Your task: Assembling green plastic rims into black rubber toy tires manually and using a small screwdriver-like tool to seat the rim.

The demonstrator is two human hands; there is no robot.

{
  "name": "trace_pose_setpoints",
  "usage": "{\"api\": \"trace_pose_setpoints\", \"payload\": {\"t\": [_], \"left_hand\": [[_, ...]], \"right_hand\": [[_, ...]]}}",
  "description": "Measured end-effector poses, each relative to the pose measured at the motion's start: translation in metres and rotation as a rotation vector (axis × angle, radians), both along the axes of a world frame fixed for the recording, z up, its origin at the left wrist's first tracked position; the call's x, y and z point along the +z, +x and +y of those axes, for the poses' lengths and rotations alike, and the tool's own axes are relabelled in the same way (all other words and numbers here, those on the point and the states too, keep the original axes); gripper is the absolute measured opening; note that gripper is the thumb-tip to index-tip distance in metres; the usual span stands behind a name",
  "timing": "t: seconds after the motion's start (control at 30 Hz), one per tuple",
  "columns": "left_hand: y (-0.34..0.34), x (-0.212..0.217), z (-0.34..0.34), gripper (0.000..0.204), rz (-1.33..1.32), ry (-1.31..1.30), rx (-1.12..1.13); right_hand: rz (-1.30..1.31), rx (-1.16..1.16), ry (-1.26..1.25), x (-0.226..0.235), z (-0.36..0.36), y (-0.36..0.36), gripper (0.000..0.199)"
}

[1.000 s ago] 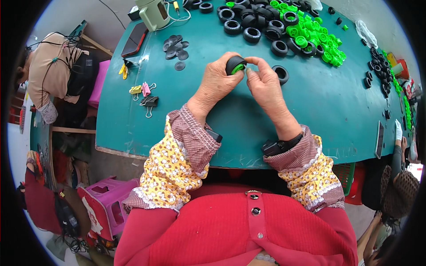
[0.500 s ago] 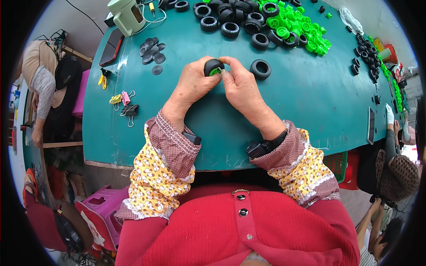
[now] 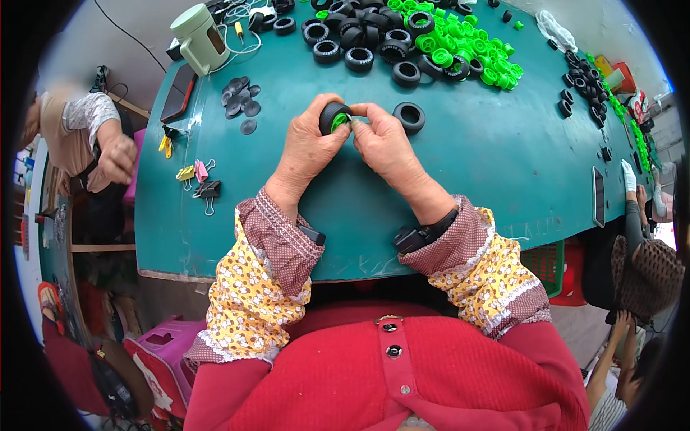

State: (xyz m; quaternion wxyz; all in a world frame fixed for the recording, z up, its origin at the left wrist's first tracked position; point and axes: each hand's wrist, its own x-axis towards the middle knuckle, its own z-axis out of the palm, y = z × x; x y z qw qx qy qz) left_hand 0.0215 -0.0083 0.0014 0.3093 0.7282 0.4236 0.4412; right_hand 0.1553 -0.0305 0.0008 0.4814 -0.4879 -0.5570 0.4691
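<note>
Both forearms reach forward side by side, with the wrists bent inward so the hands meet. The left hand (image 3: 305, 147) is curled, its fingers and thumb closed in a grip. The right hand (image 3: 384, 144) is just beside it, fingertips pinched together and touching the left hand's.

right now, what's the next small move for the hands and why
Probably press the green plastic hub fully into the black rubber tyre: the left hand grips the tyre while the right hand has fingertips on the hub, which looks not quite flush.
</note>
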Motion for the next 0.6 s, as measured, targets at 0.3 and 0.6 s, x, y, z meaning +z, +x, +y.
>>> {"api": "trace_pose_setpoints", "payload": {"t": [0.3,0.6], "left_hand": [[-0.002,-0.002,0.004,0.027,-0.013,-0.127,-0.038],[0.000,-0.005,0.001,0.028,0.048,0.156,0.111]], "right_hand": [[-0.194,-0.058,0.287,-0.002,-0.004,-0.004,0.024],[-0.142,-0.067,0.043,-0.005,0.002,0.000,0.025]]}}
